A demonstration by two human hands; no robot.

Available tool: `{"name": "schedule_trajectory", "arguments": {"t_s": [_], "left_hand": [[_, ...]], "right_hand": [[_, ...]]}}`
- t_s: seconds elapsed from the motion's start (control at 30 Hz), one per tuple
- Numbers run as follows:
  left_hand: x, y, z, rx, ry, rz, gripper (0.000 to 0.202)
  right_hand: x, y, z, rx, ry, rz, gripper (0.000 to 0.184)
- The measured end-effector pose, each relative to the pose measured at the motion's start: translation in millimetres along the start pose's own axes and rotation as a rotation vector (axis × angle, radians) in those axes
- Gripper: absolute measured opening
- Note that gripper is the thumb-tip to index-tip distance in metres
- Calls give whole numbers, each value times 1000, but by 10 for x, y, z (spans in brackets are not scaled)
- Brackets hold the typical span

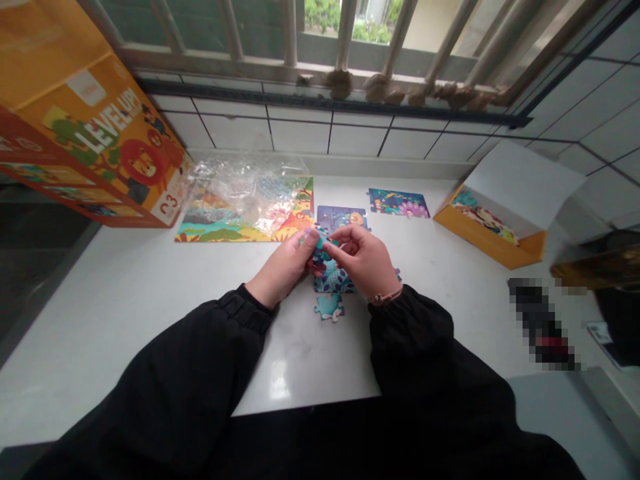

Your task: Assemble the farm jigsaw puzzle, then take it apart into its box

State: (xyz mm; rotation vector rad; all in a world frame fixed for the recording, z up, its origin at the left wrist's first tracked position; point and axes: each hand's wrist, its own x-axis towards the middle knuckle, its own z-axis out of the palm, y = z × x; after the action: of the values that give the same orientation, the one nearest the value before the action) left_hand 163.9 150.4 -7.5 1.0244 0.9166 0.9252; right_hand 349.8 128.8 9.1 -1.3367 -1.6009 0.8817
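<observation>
Several jigsaw puzzle pieces [321,241] are held together between my two hands above the counter. My left hand [290,260] is closed on them, thumb on top. The fingertips of my right hand [365,259] pinch at the same pieces from the other side. Beneath and behind the hands lies a partly joined blue puzzle section [337,216], some of it hidden. A loose turquoise puzzle piece [330,307] with a white figure lies just nearer to me. Farther back to the right is another joined dark blue strip of puzzle [399,203].
A crumpled clear plastic bag [245,193] rests on a colourful animal picture sheet [215,235]. At the left stands a tall orange puzzle box [115,140]. On the right, an open orange box [493,233] holds more pieces. A blurred-out dark object [543,327] lies near the right edge.
</observation>
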Motion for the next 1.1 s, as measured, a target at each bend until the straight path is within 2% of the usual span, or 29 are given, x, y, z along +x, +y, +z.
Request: {"name": "schedule_trajectory", "arguments": {"t_s": [0.1,0.17,0.2,0.27,0.33,0.4,0.5,0.7,0.9,1.0,1.1], "left_hand": [[1,3,-5,82,12,21,53],[15,23,-4,25,51,30,49],[24,36,-5,-12,80,31,47],[37,63,-9,-72,149,31,44],[45,87,-13,-107,196,28,42],[49,108,-11,-119,205,19,39],[53,132,3,-121,214,5,32],[59,174,33,-80,243,-23,29],[53,252,83,-39,294,-70,23],[43,289,120,-33,320,-94,22],[36,300,130,-13,319,-105,21]], "right_hand": [[16,-16,-37,-186,41,-149,21],[20,-28,-102,-260,40,-173,19],[14,-33,-137,-287,-14,-159,21],[-21,-44,-189,-346,-249,-143,31],[-84,-66,-190,-422,-523,-199,47],[-154,-104,-136,-509,-654,-293,60],[-222,-174,-16,-623,-671,-340,61],[-252,-264,56,-688,-726,-414,33],[-351,-395,114,-790,-637,-485,8],[-409,-471,212,-804,-568,-452,22],[-457,-533,257,-790,-536,-452,28]]}}
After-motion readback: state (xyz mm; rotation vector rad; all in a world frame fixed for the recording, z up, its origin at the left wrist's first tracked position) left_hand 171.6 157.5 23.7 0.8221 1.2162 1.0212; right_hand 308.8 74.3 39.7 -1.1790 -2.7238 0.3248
